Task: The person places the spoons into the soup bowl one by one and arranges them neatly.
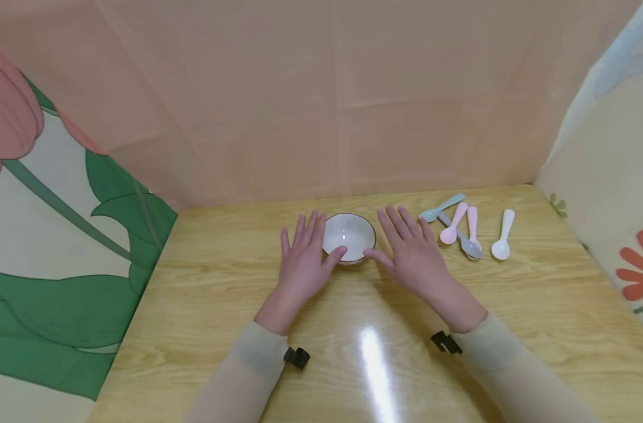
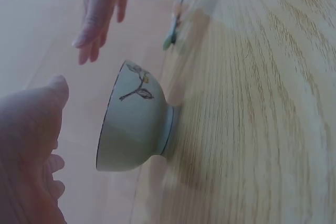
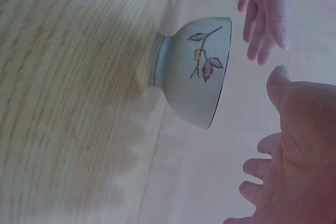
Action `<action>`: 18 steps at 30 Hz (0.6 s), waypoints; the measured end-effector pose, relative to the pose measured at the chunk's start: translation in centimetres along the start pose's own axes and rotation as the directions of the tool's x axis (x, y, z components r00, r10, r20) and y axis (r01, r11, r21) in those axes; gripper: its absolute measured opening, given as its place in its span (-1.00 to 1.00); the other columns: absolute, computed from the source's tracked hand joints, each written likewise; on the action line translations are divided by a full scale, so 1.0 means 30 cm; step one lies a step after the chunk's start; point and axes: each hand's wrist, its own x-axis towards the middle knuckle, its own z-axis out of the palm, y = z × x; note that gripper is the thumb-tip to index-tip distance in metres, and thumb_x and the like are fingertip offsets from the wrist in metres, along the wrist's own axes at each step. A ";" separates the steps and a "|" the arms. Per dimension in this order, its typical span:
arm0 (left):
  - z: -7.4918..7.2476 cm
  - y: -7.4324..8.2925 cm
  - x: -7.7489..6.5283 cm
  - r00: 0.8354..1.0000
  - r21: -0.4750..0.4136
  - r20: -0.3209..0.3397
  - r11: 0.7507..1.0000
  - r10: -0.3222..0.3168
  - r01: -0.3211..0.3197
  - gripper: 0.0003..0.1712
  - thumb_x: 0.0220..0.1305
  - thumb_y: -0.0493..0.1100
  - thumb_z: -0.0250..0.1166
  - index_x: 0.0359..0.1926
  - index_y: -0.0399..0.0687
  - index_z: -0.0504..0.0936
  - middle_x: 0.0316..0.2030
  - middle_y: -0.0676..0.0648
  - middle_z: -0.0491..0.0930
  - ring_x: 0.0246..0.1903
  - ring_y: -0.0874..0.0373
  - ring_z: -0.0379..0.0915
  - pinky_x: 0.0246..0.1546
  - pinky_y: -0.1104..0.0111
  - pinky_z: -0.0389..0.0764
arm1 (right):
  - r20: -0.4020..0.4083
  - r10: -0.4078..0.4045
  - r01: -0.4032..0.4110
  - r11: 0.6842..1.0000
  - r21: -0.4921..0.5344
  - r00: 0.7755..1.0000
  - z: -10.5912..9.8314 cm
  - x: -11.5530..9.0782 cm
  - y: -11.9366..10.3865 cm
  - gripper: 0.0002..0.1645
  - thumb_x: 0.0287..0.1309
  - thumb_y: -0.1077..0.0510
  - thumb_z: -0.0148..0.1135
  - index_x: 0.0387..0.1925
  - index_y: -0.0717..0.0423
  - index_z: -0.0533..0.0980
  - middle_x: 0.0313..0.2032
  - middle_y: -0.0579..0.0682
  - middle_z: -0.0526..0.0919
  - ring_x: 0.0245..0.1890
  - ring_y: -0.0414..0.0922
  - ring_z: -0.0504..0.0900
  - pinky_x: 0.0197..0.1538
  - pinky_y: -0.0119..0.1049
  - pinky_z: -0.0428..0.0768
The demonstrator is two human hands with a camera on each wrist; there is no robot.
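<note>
A small white bowl (image 1: 349, 238) with a dark rim stands upright on the wooden table. Its outer wall carries a painted twig with leaves, plain in the right wrist view on the bowl (image 3: 197, 72). My left hand (image 1: 303, 261) is at the bowl's left, fingers straight and thumb reaching over the near rim in the head view. To the right, my right hand (image 1: 416, 255) is held likewise with its fingers extended. Both wrist views show the hands higher than the bowl (image 2: 134, 121), apart from it, and holding nothing.
Right of the right hand lies a loose pile of spoons: a light blue spoon (image 1: 429, 215), a grey spoon (image 1: 471, 248) and pink spoons (image 1: 448, 235). A white spoon (image 1: 501, 249) lies separately farther right. A pinkish cloth backdrop (image 1: 326, 117) rises behind the table.
</note>
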 end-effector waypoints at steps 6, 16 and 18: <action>0.018 -0.009 0.011 1.000 -0.028 -0.003 1.000 -0.006 0.006 0.06 0.66 0.49 -0.04 0.82 -0.02 -0.09 0.78 -0.13 -0.13 0.75 -0.08 -0.44 0.63 -0.26 -0.48 | 0.037 -0.005 0.004 0.999 0.038 0.999 0.012 0.015 0.005 0.11 0.64 -0.35 0.14 0.80 0.15 -0.06 0.76 0.21 -0.07 0.75 0.22 -0.17 0.65 0.41 -0.19; 0.064 -0.011 0.024 1.000 -0.113 0.007 0.993 -0.018 0.018 0.11 0.63 0.50 0.02 0.82 -0.03 -0.10 0.79 -0.07 -0.20 0.75 -0.04 -0.47 0.64 -0.25 -0.44 | 0.042 0.016 -0.018 0.998 0.059 0.999 0.016 0.026 0.029 0.10 0.65 -0.35 0.11 0.79 0.17 -0.06 0.75 0.25 -0.05 0.74 0.26 -0.15 0.65 0.42 -0.16; 0.071 -0.012 0.024 1.000 -0.129 0.002 0.991 -0.024 0.024 0.13 0.62 0.49 0.07 0.82 -0.06 -0.09 0.79 -0.07 -0.19 0.75 -0.05 -0.45 0.64 -0.26 -0.41 | 0.033 0.019 -0.021 0.998 0.054 0.999 0.014 0.029 0.041 0.10 0.65 -0.35 0.12 0.79 0.18 -0.06 0.74 0.27 -0.02 0.74 0.28 -0.13 0.64 0.44 -0.12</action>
